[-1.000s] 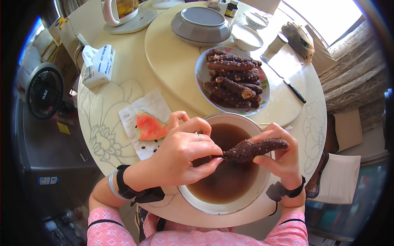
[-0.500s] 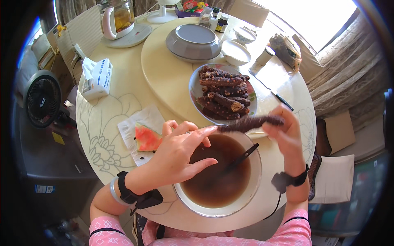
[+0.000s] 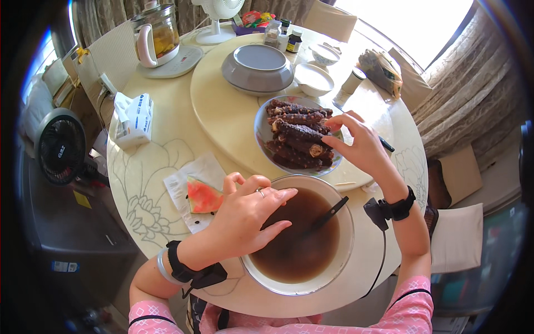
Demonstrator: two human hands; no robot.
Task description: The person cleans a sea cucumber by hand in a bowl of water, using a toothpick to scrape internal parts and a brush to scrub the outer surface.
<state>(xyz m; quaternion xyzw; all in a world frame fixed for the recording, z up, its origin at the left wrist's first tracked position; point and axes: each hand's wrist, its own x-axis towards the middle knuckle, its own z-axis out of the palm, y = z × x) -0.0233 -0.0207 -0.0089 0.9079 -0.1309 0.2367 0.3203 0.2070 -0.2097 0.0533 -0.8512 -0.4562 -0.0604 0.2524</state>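
Several dark brown, knobbly sea cucumbers lie piled on a patterned plate ahead of me. My right hand reaches to the pile's right end, thumb and forefinger apart; whether the fingertips touch it I cannot tell. Near me stands a large white bowl of brown, cloudy liquid. A black handle leans out of it, its lower end hidden in the liquid. Over the bowl's left side hovers my left hand, open, fingers outstretched and holding nothing.
Left of the bowl, a watermelon piece rests on a paper napkin. A tissue box and a glass kettle stand farther left. Behind the plate are a grey covered dish, a white bowl and a jar.
My right hand has moved from above the bowl forward to the plate. The sea cucumber it held is out of its fingers, and another now lies on top. My left hand stays over the bowl.
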